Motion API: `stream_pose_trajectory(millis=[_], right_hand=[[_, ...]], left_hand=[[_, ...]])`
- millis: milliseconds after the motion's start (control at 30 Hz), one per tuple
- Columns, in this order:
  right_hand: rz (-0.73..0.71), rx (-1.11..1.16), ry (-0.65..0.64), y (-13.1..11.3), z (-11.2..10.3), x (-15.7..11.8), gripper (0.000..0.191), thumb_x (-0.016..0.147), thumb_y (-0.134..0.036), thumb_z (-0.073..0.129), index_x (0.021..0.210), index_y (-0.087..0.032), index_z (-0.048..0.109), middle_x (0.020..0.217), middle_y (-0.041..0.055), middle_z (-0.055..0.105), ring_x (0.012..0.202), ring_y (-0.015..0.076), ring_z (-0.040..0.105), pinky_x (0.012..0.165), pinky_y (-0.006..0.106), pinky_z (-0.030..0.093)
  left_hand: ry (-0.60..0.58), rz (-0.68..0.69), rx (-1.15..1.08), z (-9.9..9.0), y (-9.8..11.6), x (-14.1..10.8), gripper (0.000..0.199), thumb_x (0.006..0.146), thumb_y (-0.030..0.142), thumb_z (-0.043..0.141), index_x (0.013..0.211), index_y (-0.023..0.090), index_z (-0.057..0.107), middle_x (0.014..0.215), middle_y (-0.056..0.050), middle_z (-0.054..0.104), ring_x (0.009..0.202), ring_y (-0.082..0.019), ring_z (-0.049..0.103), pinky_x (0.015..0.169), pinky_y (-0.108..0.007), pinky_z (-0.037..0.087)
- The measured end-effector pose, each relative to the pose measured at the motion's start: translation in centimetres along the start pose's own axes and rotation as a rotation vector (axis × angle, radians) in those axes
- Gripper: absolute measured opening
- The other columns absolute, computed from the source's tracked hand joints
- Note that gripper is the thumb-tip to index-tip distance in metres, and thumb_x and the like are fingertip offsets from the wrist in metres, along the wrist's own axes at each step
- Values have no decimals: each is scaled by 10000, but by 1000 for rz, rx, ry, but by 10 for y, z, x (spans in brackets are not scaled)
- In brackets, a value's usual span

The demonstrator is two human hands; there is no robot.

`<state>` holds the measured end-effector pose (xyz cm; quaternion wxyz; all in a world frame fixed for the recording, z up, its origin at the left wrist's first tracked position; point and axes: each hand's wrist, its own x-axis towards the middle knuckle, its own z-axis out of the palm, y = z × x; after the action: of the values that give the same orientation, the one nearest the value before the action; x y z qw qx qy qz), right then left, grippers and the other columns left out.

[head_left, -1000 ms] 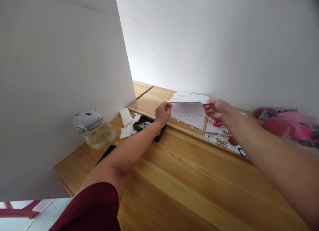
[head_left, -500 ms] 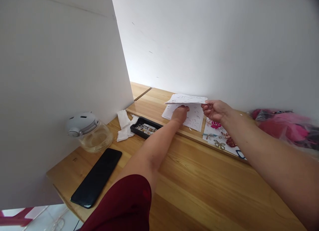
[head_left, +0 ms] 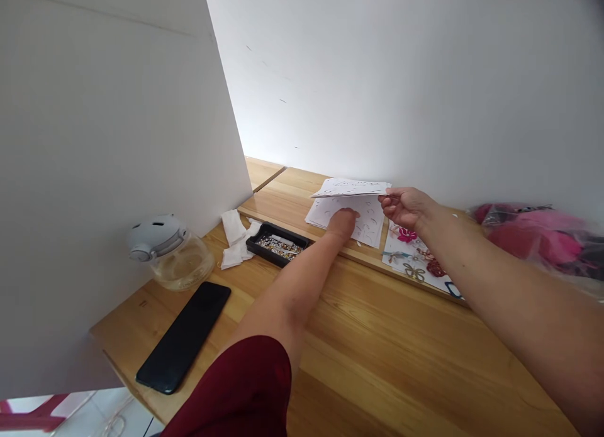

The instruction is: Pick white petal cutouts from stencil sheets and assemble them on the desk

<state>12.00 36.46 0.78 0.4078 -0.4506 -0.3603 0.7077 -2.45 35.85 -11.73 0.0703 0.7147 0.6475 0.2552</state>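
My right hand (head_left: pixel 404 205) pinches the right edge of a few white paper sheets (head_left: pixel 350 187) with small dark marks, holding them raised at a slant. Below them lies another stack of white marked paper (head_left: pixel 370 226) on a raised wooden strip at the back of the table. My left hand (head_left: pixel 343 223) rests on this lower stack, its fingers curled and bent down; the fingertips are mostly hidden, so anything in them cannot be made out. Near my left forearm sits a black tray (head_left: pixel 270 254) of small beads.
Flower and butterfly ornaments (head_left: pixel 427 262) lie on white paper to the right. A pink bundle in clear plastic (head_left: pixel 538 239) is at far right. White tissues (head_left: pixel 233 228), a grey-lidded clear jar (head_left: pixel 182 261) and a black phone (head_left: pixel 185 336) occupy the left. Walls border the table.
My left hand has shifted slightly down and right over the lower paper stack. My right hand still holds the raised sheets in nearly the same place. The camera view has moved slightly.
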Motion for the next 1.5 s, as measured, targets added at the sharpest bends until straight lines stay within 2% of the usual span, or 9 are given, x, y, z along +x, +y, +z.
stream_pose_trajectory(millis=[133,233,300,467,567,633,900,1033,1500], right_hand=[[-2,16,-5,-5,-3,3,191,844,16,439,783,-156,497,601,20,516,446,54,427,336,108,341],[-6,31,-20,-8,-5,6,194,832,23,438,780,-154,497,608,22,520,445,53,432,333,109,339],[-11,41,-31,-10,-6,7,195,826,24,442,775,-155,497,606,20,518,447,55,436,333,110,343],[-27,68,-49,-14,-10,8,210,826,26,444,775,-169,502,606,18,524,449,64,434,325,117,341],[-40,82,-48,-14,-11,5,216,820,25,463,761,-181,493,595,10,513,452,70,435,325,123,339],[-46,85,-48,-12,-11,3,219,814,24,478,748,-184,486,595,6,505,451,70,437,330,125,338],[-81,85,-52,-10,-8,4,213,843,13,472,755,-179,497,621,4,500,460,66,437,353,133,366],[-107,101,-49,-11,-5,7,210,866,4,443,763,-167,506,639,9,514,464,56,442,356,126,370],[-210,30,-75,-8,-5,-4,224,896,-54,461,721,-189,497,643,-9,494,466,54,419,364,127,371]], left_hand=[[9,1,16,-8,9,-17,374,891,101,490,1179,225,693,1132,-75,690,1086,-217,575,993,-336,435],[61,18,-11,-20,32,-46,322,911,186,499,1166,240,687,1142,-57,686,1090,-218,574,987,-353,441],[63,70,-136,-27,55,-79,277,903,252,526,1116,233,701,1065,-50,708,1004,-211,613,920,-333,474],[-192,369,-418,-26,107,-197,198,887,344,569,938,229,721,900,0,740,844,-158,662,798,-258,478],[-269,436,-424,-15,118,-250,154,862,362,627,871,234,712,804,3,727,819,-166,657,844,-290,450],[-274,423,-396,-5,117,-266,163,866,365,632,888,220,702,820,-21,721,843,-173,648,869,-303,435],[-219,572,-332,21,102,-263,231,911,417,551,911,228,684,790,-13,695,834,-169,617,850,-332,398],[-211,546,-404,28,100,-263,236,899,411,564,886,216,698,790,-12,695,780,-151,611,757,-300,426],[-232,537,-456,32,98,-258,209,889,380,596,889,201,704,836,-30,727,821,-157,660,787,-277,470]])
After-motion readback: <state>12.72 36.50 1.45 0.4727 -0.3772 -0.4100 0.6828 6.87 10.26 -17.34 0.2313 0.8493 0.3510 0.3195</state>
